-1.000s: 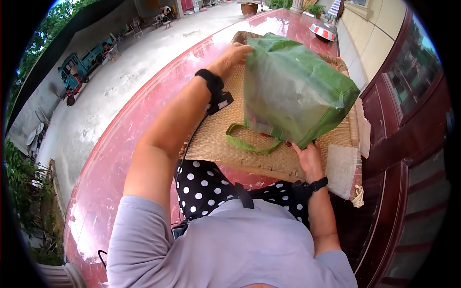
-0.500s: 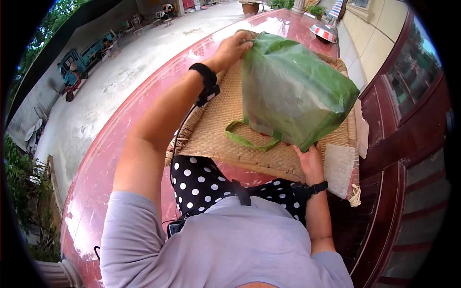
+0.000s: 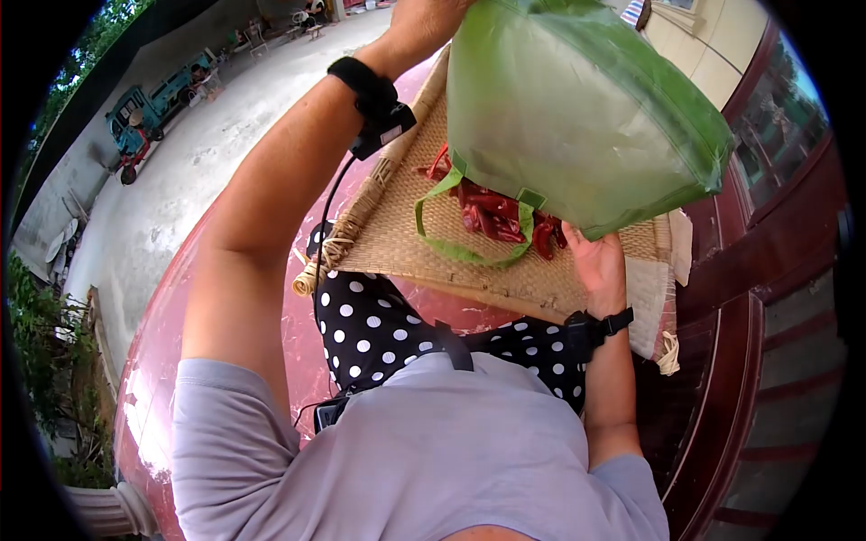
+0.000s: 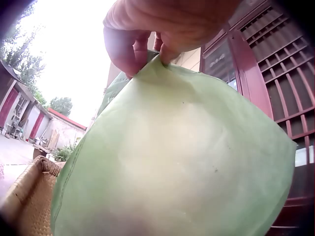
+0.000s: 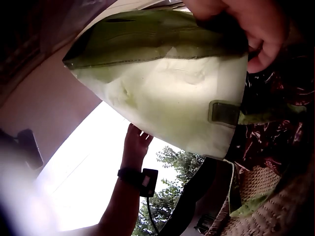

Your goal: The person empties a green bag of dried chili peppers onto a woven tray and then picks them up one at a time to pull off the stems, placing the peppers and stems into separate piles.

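The left hand (image 3: 422, 34) is pinching the green bag (image 3: 568, 117) at twelve o'clock, ideally lifting gently, the right hand (image 3: 603, 266) pinching its rim at three, beside red peppers (image 3: 487, 216).

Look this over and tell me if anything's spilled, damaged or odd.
Red chili peppers lie loose on the woven tray below the tipped green bag, though that looks deliberate. Odder is the tray's near right corner: pale strands dangle there in a tuft, as if frayed.

Translucent, creased green plastic-looking bag (image 3: 577, 117); rough woven tray (image 3: 388, 216); glossy red peppers (image 3: 492, 212); matt cloth shirt (image 3: 433, 442).
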Action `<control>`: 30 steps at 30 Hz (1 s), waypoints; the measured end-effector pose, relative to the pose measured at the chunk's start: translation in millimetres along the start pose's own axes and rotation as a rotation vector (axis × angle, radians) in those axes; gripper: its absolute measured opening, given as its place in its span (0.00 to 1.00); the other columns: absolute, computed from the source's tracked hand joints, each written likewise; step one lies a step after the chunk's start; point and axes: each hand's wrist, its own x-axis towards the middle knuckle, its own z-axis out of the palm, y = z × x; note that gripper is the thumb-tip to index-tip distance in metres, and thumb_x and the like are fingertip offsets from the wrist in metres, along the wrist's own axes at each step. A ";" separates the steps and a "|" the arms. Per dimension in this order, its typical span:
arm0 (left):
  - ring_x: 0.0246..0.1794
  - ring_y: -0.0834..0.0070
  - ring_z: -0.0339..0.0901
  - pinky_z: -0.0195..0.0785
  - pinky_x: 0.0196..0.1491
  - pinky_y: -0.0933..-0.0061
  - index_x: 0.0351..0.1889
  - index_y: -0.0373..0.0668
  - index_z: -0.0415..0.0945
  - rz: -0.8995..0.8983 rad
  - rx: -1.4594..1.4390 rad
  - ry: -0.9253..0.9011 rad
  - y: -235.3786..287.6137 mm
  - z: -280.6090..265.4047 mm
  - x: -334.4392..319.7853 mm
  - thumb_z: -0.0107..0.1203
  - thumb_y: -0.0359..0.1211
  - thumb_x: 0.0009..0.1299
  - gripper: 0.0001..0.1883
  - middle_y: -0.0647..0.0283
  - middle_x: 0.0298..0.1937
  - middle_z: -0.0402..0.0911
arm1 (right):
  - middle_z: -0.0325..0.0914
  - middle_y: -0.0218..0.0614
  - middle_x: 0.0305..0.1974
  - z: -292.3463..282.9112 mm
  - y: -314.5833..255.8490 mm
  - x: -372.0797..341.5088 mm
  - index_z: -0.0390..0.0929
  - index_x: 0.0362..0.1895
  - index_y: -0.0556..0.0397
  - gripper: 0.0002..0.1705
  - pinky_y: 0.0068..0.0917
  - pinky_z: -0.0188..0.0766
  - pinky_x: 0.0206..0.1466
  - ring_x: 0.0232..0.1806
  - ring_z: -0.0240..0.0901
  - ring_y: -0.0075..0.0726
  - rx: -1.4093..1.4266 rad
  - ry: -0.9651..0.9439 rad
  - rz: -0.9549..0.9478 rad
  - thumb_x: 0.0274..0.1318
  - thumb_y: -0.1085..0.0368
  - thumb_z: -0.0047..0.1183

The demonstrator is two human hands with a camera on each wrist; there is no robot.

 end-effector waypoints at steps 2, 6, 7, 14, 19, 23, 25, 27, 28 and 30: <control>0.27 0.76 0.72 0.67 0.33 0.70 0.45 0.37 0.76 0.024 0.049 0.057 16.1 -10.8 6.6 0.54 0.35 0.74 0.10 0.61 0.26 0.77 | 0.74 0.36 0.60 9.0 -9.7 6.2 0.73 0.58 0.52 0.16 0.44 0.65 0.68 0.63 0.68 0.39 0.057 -0.051 0.000 0.70 0.61 0.46; 0.26 0.79 0.70 0.66 0.31 0.72 0.43 0.38 0.79 0.148 0.046 0.146 40.2 -33.6 24.7 0.56 0.36 0.73 0.10 0.65 0.24 0.74 | 0.72 0.38 0.63 28.3 -35.9 17.5 0.72 0.60 0.53 0.18 0.47 0.60 0.71 0.67 0.65 0.42 0.168 -0.187 -0.018 0.69 0.61 0.46; 0.26 0.79 0.70 0.66 0.31 0.72 0.43 0.38 0.79 0.144 0.056 0.162 47.7 -39.2 25.8 0.56 0.36 0.73 0.11 0.65 0.24 0.74 | 0.72 0.39 0.64 34.7 -42.2 19.7 0.72 0.60 0.53 0.19 0.48 0.59 0.72 0.68 0.64 0.42 0.189 -0.221 -0.029 0.69 0.61 0.46; 0.24 0.81 0.72 0.67 0.25 0.76 0.45 0.39 0.78 0.068 0.029 0.204 44.1 -54.1 17.0 0.54 0.35 0.75 0.09 0.66 0.25 0.76 | 0.74 0.40 0.62 60.8 -64.6 27.1 0.73 0.59 0.54 0.18 0.50 0.56 0.75 0.66 0.66 0.43 0.217 -0.142 -0.079 0.73 0.59 0.43; 0.32 0.79 0.75 0.72 0.32 0.75 0.51 0.41 0.77 -0.093 -0.234 0.060 28.1 -55.1 0.2 0.52 0.39 0.77 0.13 0.68 0.34 0.79 | 0.72 0.42 0.64 86.7 -81.3 27.3 0.71 0.62 0.51 0.21 0.55 0.51 0.77 0.68 0.64 0.46 0.404 -0.472 0.016 0.74 0.55 0.42; 0.49 0.77 0.76 0.67 0.55 0.73 0.59 0.42 0.75 -0.040 -0.312 0.050 50.5 -45.1 -42.3 0.51 0.45 0.77 0.20 0.62 0.46 0.81 | 0.68 0.44 0.67 142.2 -87.2 29.7 0.68 0.65 0.54 0.23 0.58 0.43 0.79 0.73 0.56 0.48 0.431 -0.857 0.097 0.76 0.55 0.37; 0.64 0.75 0.67 0.59 0.66 0.68 0.70 0.46 0.68 0.225 -0.253 0.119 65.2 -44.4 -62.9 0.46 0.46 0.79 0.25 0.51 0.63 0.73 | 0.66 0.45 0.68 151.9 -82.4 44.1 0.67 0.66 0.52 0.23 0.59 0.43 0.78 0.74 0.54 0.50 0.533 -0.762 0.123 0.76 0.54 0.37; 0.60 0.69 0.75 0.69 0.61 0.68 0.71 0.40 0.62 -0.113 -0.414 0.267 70.1 -44.7 -99.3 0.39 0.53 0.81 0.31 0.55 0.63 0.73 | 0.69 0.43 0.66 168.2 -76.9 50.3 0.68 0.66 0.48 0.24 0.64 0.44 0.78 0.74 0.56 0.50 0.584 -0.721 0.190 0.75 0.51 0.38; 0.74 0.64 0.61 0.60 0.70 0.64 0.77 0.38 0.50 -0.139 -0.516 0.255 79.9 -47.8 -111.3 0.32 0.58 0.80 0.39 0.54 0.75 0.59 | 0.69 0.43 0.67 170.0 -72.5 60.6 0.68 0.66 0.48 0.24 0.64 0.44 0.78 0.73 0.56 0.49 0.587 -0.797 0.202 0.76 0.50 0.38; 0.79 0.57 0.48 0.44 0.75 0.58 0.75 0.37 0.54 -0.065 -0.174 0.287 87.5 -59.6 -132.8 0.40 0.60 0.76 0.42 0.46 0.76 0.56 | 0.67 0.44 0.68 225.1 -62.7 28.1 0.66 0.67 0.48 0.25 0.62 0.45 0.77 0.73 0.56 0.50 0.285 -0.232 -0.037 0.76 0.49 0.35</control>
